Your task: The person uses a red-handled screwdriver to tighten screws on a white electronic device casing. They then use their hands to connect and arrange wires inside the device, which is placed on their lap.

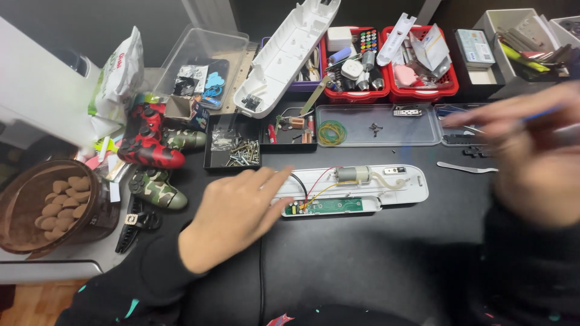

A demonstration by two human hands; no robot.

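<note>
Left hand [232,211] nearest, palm down, fingers spread loose, gripping nothing; fingertips touch the left end of the opened white casing [353,188]. Right hand [525,157] raised at right, motion-blurred; possibly pinching a thin blue tool, grip can't be told. Casing lies flat mid-table, long axis left-right, open side up, showing green circuit board [333,206], small motor [353,174] and red, yellow and black wires. Black tabletop [362,271]. Behind: clear lid tray [377,125], screw tray [232,151], red baskets [386,93], camo game controllers [154,160] at left.
</note>
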